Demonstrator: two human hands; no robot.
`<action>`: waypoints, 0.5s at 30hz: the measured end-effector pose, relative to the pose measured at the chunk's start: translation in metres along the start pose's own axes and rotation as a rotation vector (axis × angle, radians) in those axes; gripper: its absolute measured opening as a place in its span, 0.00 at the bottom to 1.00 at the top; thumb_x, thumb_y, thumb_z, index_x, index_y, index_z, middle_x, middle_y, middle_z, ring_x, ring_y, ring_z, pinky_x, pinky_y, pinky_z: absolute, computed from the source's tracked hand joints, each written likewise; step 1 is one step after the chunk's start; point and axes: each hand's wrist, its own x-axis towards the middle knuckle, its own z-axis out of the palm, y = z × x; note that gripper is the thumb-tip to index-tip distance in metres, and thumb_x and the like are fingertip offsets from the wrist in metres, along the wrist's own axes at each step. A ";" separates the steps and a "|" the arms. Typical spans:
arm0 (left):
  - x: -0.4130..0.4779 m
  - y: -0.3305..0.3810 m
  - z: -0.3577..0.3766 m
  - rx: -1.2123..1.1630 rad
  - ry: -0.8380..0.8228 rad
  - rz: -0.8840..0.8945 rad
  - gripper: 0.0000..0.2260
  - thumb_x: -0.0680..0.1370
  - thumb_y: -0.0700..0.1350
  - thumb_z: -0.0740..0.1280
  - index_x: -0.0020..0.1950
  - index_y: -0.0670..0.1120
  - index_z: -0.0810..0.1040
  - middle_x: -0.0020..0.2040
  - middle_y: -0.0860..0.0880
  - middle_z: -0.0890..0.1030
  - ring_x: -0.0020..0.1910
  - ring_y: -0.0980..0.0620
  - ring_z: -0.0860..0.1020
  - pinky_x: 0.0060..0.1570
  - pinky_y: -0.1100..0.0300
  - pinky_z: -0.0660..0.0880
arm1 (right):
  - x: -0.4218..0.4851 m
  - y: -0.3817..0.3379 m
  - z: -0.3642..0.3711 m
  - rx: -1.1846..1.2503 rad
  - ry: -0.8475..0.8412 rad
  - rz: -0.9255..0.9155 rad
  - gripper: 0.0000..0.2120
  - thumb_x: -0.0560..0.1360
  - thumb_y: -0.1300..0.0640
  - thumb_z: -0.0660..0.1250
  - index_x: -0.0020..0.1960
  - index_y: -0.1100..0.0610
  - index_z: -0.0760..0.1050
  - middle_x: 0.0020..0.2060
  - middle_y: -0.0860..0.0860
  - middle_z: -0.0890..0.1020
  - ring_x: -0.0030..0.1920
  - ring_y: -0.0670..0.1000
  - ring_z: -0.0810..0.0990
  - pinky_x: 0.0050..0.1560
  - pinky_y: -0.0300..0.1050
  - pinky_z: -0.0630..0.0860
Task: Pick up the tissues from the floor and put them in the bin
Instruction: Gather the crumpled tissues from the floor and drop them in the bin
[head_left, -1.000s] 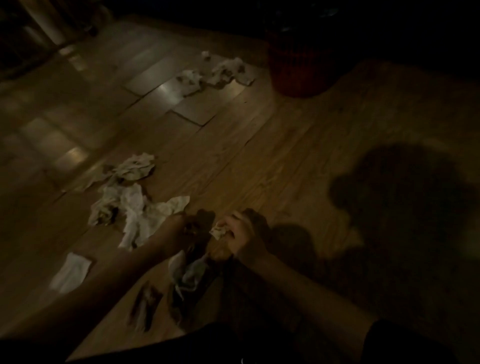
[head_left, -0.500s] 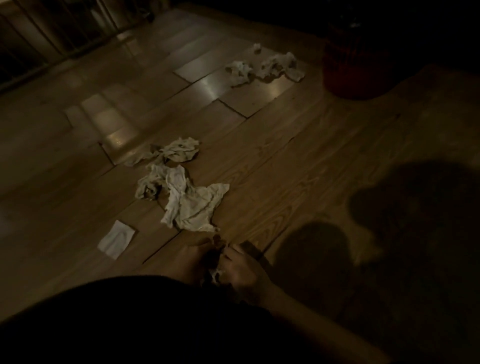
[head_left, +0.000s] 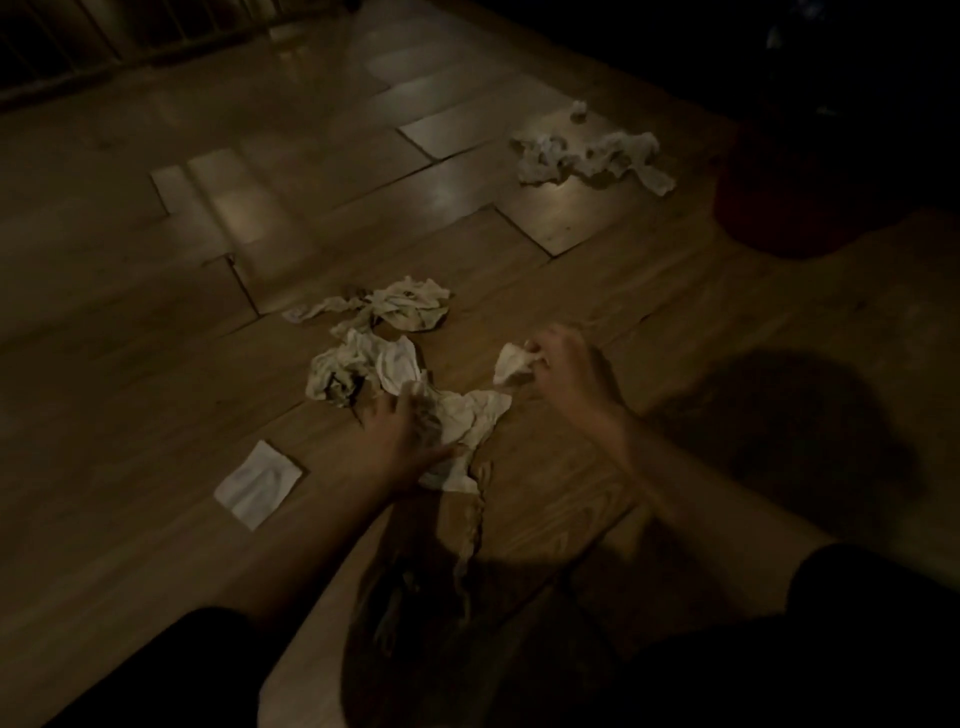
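My left hand (head_left: 402, 428) presses spread on the nearest tissue (head_left: 470, 415), my right hand (head_left: 563, 364) pinches a wad (head_left: 511, 364), (the bin (head_left: 789, 208) stands far right).

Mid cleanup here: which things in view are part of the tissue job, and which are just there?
Job:
right hand holding a crumpled tissue
left hand on the near tissue pile
flat tissue
far tissues
red bin

Just there:
railing
wooden floor
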 end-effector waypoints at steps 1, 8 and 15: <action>0.002 0.005 0.008 0.012 0.011 0.024 0.34 0.67 0.64 0.68 0.67 0.51 0.64 0.63 0.42 0.69 0.64 0.38 0.66 0.59 0.46 0.70 | 0.006 -0.005 0.004 0.004 0.000 -0.009 0.08 0.74 0.68 0.61 0.51 0.63 0.76 0.53 0.58 0.78 0.53 0.56 0.74 0.42 0.40 0.63; 0.008 0.015 -0.017 -0.271 0.100 0.135 0.13 0.72 0.31 0.64 0.54 0.40 0.81 0.55 0.41 0.83 0.54 0.45 0.80 0.46 0.64 0.69 | 0.011 -0.016 0.030 0.034 -0.107 -0.098 0.07 0.74 0.67 0.62 0.50 0.62 0.76 0.51 0.56 0.78 0.52 0.55 0.74 0.40 0.40 0.62; -0.022 -0.058 -0.082 -0.262 0.430 -0.048 0.11 0.69 0.32 0.67 0.49 0.41 0.83 0.46 0.41 0.85 0.43 0.48 0.81 0.38 0.62 0.71 | 0.082 -0.067 0.085 0.279 -0.095 -0.095 0.11 0.71 0.72 0.61 0.50 0.61 0.75 0.49 0.60 0.79 0.51 0.59 0.76 0.43 0.47 0.74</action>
